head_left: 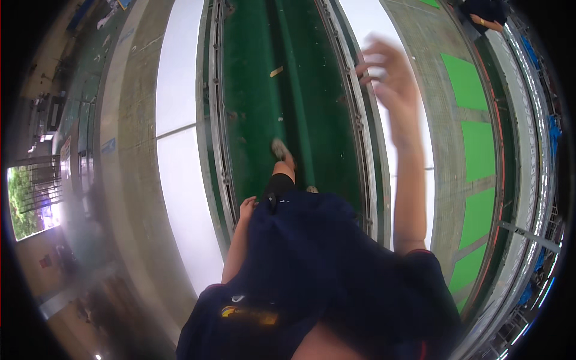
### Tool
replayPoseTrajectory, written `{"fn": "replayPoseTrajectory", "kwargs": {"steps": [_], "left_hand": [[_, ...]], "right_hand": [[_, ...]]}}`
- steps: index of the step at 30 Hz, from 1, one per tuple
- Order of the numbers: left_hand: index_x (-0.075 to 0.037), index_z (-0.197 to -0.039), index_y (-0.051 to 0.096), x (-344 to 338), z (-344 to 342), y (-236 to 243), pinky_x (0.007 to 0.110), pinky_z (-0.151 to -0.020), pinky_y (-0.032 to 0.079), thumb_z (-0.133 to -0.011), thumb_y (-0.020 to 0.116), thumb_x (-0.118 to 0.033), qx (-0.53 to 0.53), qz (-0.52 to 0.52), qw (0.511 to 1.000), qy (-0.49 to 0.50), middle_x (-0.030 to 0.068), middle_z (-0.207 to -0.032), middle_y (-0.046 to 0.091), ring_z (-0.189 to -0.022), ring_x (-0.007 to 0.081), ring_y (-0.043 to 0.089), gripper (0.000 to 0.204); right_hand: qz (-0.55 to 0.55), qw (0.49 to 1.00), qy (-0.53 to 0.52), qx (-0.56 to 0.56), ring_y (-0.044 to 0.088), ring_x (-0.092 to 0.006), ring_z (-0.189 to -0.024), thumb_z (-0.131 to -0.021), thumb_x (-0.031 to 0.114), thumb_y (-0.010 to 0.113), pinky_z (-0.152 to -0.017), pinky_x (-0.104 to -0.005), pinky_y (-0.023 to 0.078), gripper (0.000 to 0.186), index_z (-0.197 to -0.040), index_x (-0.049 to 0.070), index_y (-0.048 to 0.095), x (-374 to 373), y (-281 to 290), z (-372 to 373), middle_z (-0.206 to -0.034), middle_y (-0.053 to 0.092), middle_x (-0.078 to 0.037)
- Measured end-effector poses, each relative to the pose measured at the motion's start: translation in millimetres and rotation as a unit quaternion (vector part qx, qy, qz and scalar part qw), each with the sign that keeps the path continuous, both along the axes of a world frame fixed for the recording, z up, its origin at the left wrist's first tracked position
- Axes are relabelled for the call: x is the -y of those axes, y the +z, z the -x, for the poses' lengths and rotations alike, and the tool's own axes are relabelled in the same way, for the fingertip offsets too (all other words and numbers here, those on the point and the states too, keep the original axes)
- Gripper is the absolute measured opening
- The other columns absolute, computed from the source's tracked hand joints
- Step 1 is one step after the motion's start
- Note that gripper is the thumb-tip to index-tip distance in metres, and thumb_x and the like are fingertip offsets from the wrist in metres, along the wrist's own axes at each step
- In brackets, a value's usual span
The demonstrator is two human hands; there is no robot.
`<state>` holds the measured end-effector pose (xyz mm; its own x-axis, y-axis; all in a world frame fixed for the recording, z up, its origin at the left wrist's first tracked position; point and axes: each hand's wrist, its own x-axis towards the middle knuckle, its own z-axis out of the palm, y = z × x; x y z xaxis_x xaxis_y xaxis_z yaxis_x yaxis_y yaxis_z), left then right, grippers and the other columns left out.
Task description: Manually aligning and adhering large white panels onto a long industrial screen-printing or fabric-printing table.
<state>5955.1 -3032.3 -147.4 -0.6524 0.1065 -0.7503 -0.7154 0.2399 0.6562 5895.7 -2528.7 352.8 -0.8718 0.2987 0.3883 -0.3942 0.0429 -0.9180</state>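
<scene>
My right hand [389, 75] is raised at the end of a stretched forearm, over a white panel strip [373, 21] on the right. Motion blurs it, but its fingers are loosely bent and apart, and I see nothing in them. Low beside my body hangs my left hand [247, 208], near the metal rail [218, 129] on that side. Its small visible fingers are loosely curled and slightly apart, with no object showing. One shoe [280, 150] is forward on the green floor [252, 108] between the two rails.
White panels [178, 72] line the left of the walkway, and a second rail [354, 102] runs along the right. A yellowish scrap [276, 72] lies on the floor ahead. Green rectangles [478, 151] lie farther right. Another person [483, 15] is at the far right.
</scene>
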Motion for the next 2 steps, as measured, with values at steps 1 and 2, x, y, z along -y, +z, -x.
{"fn": "replayPoseTrajectory", "kwargs": {"steps": [1,2], "left_hand": [[-0.002,-0.12,0.075,-31,42,5,0.031,-0.085,0.056,-0.099,0.067,-0.022,0.035,-0.012,0.999,0.013,0.0122,-0.108,0.076,-0.097,0.018,0.07,0.03],[-0.002,-0.12,0.075,-46,81,-7,0.031,-0.085,0.056,-0.099,0.067,-0.022,0.035,-0.013,0.999,0.005,0.0122,-0.108,0.076,-0.097,0.018,0.07,0.03]], "right_hand": [[-0.114,0.981,0.004,-0.157,0.06,-0.0247,-0.115,-0.082,0.022,0.079,-0.092,-0.0404,0.05,0.074,-0.147,0.005,0.047,-19,37,31,-0.133,0.058,-0.014],[-0.231,0.941,-0.07,-0.239,0.06,-0.032,-0.122,-0.082,0.052,0.081,-0.094,-0.0426,0.05,0.095,-0.154,0.004,0.042,-39,64,56,-0.143,0.056,-0.013]]}}
